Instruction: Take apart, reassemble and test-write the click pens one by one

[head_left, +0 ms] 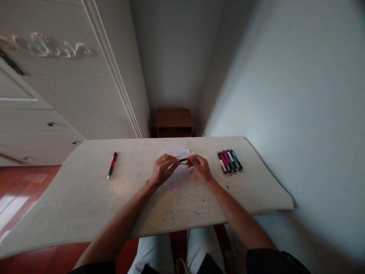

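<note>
My left hand [163,169] and my right hand [200,166] meet over a sheet of paper [179,183] at the middle of the table. Between their fingertips lies a dark pen [183,160], nearly level, with a short black stretch of its barrel showing. Both hands are closed in a pinch, one at each end of it; the fingers cover the rest. A ring is on a finger of the left hand. Off to the left a pink and black pen [112,166] lies alone. Several pens [229,162] in various colours lie side by side to the right.
The pale table [85,205] has a few small dark scraps near its front right. A wall [299,114] runs along the right side, and a white cabinet [76,95] stands at the left. Beyond the far edge is a low brown wooden stand [175,118].
</note>
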### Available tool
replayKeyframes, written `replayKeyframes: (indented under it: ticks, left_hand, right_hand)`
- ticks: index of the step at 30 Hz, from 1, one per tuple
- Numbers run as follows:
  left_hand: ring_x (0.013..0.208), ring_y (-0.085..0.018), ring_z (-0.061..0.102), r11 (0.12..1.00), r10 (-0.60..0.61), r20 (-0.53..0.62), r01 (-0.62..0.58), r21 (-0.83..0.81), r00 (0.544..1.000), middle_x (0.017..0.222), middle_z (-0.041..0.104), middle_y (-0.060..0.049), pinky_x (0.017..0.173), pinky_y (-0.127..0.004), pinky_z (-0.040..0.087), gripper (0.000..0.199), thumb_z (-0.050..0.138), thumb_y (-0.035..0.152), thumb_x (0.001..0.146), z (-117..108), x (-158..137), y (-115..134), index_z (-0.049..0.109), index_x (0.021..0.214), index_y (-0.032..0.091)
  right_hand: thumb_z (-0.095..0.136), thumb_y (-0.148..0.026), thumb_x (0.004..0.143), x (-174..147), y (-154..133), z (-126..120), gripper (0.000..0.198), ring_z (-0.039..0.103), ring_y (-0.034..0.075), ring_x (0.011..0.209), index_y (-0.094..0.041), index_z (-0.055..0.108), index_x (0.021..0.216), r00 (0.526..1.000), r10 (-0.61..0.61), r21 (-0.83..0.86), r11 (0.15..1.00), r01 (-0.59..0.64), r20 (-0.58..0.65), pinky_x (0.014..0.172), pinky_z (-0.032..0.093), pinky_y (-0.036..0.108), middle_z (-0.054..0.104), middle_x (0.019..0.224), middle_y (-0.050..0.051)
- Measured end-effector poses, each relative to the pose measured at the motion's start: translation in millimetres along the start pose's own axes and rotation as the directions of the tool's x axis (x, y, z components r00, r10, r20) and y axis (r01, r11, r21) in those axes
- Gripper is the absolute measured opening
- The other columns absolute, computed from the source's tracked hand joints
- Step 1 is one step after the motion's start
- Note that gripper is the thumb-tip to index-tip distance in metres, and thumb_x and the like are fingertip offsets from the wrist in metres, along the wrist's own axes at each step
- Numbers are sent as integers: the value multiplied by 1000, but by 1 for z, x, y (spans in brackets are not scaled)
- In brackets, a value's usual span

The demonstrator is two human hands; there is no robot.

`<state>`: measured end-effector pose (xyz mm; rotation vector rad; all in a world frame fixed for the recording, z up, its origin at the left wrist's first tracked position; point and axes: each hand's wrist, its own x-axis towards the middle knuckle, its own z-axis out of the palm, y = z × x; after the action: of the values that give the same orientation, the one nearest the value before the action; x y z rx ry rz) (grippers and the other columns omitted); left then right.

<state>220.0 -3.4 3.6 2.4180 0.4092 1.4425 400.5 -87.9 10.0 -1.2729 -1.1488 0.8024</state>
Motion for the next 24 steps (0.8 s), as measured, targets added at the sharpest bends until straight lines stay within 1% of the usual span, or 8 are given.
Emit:
replayKeyframes:
  ticks: [5, 8, 11, 14, 19, 24]
  left_hand:
    - [78, -15, 64, 1000, 6, -9, -7, -3, 1000, 85, 70, -5, 72, -29, 54, 9, 66, 21, 86, -3, 1, 3, 68, 94, 19]
    - [77, -14, 64, 1000, 21, -10, -21, -19, 1000, 84, 70, -5, 71, -28, 54, 9, 66, 20, 86, 0, 0, 4, 68, 94, 19]
    - [78, -14, 64, 999, 32, -4, -32, -36, 999, 86, 70, -5, 72, -29, 54, 10, 67, 20, 85, 2, -1, 4, 68, 95, 19]
    - [77, -14, 64, 999, 14, -4, -14, -50, 1000, 84, 70, -5, 71, -29, 54, 9, 68, 20, 84, 2, -1, 4, 69, 94, 20]
    - [71, -13, 62, 996, -65, -16, 63, -65, 998, 78, 67, -3, 66, -26, 51, 5, 67, 21, 85, 3, -2, 6, 70, 89, 20]
    - [68, -13, 59, 988, -125, -2, 124, -87, 992, 74, 65, -3, 63, -26, 48, 6, 67, 23, 85, 9, -7, 7, 70, 89, 20]
  right_hand:
    - [43, -62, 90, -3, 7, -2, 52, 50, 12, 52, -18, 57, 67, 1000, 7, -93, 996, -9, -21, 52, 40, 24, 53, 55, 0]
    - [41, -63, 90, -4, 8, -2, 52, 48, 12, 52, -19, 55, 66, 1000, 16, -123, 992, -17, -10, 51, 37, 24, 52, 56, -1]
    - [41, -61, 91, -4, 8, -2, 50, 48, 12, 52, -19, 54, 67, 1000, 4, -196, 981, -1, 14, 52, 37, 24, 52, 56, -1]
    - [40, -58, 93, -4, 7, -1, 48, 48, 12, 53, -19, 54, 68, 999, -43, -275, 960, 47, 22, 54, 37, 23, 50, 56, -2]
    - [37, -52, 96, -6, 5, 0, 44, 52, 13, 57, -20, 55, 71, 990, -141, -413, 900, 138, 22, 58, 38, 24, 53, 59, -1]
    - [36, -48, 97, -8, 2, 1, 43, 51, 14, 60, -21, 52, 68, 972, -235, -505, 839, 202, -2, 60, 39, 25, 54, 61, 0]
